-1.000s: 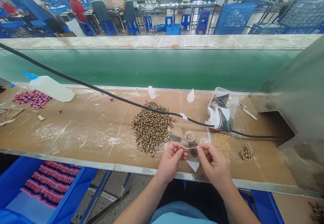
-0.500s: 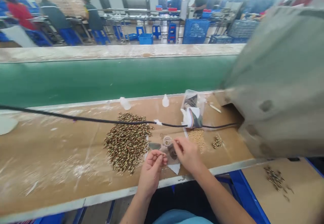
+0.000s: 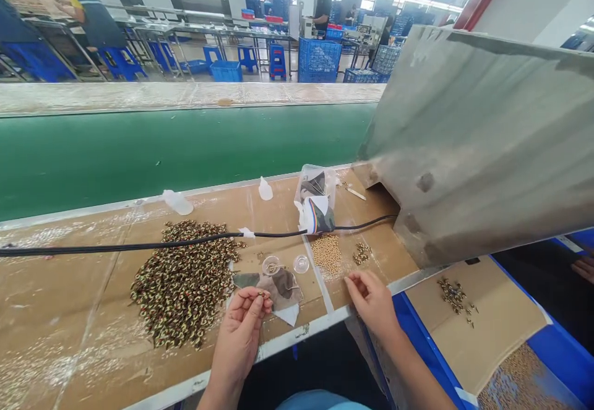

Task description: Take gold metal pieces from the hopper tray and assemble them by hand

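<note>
My left hand (image 3: 241, 336) is closed, with thumb and fingertips pinching a small brown-gold piece (image 3: 262, 297) above a grey-brown cloth (image 3: 281, 286). To its left spreads a large heap of small dark and gold pieces (image 3: 185, 292). My right hand (image 3: 374, 305) is at the table's front edge, thumb and index drawn together; whatever may be between them is too small to make out. Just beyond it are a little pile of brassy pieces (image 3: 362, 253) and a patch of tan beads (image 3: 327, 254). A small clear dish (image 3: 271, 266) with a thin stick and a clear round lid (image 3: 301, 264) stand behind the cloth.
A black cable (image 3: 139, 246) crosses the table. Two white bottles and a clear box (image 3: 304, 178) stand near the green belt (image 3: 185, 144). A large metal housing (image 3: 482, 150) rises at right. More pieces (image 3: 452, 295) lie on a lower cardboard sheet. People work beyond.
The view has turned right. My right hand has left the small dish and moved right, past the tan beads. My left hand still pinches its piece over the cloth.
</note>
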`<state>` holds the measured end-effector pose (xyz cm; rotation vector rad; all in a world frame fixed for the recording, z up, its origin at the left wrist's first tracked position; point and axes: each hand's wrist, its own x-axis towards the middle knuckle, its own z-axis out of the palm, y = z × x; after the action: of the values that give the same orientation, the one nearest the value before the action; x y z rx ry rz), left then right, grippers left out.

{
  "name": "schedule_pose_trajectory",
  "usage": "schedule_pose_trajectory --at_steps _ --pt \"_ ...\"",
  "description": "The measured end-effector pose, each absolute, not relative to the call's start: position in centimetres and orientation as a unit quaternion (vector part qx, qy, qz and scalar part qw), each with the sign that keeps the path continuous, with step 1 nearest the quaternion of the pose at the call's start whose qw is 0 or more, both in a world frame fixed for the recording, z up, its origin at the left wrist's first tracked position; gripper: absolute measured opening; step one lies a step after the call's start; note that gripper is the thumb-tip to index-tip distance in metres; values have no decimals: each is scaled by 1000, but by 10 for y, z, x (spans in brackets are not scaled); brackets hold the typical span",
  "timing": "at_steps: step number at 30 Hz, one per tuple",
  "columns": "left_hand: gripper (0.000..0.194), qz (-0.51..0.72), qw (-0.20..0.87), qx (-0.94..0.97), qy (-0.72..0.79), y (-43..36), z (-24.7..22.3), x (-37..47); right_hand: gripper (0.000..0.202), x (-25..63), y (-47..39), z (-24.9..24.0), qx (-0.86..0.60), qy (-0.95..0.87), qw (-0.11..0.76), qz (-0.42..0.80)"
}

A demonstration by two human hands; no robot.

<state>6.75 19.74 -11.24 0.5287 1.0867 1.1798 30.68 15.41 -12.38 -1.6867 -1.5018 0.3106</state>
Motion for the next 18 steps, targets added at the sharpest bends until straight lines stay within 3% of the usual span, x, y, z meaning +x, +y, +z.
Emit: schedule_pose_trajectory --at_steps 18 --pt "48 518 655 205 511 199 -111 67 14 301 165 -129 -691 -629 334 122"
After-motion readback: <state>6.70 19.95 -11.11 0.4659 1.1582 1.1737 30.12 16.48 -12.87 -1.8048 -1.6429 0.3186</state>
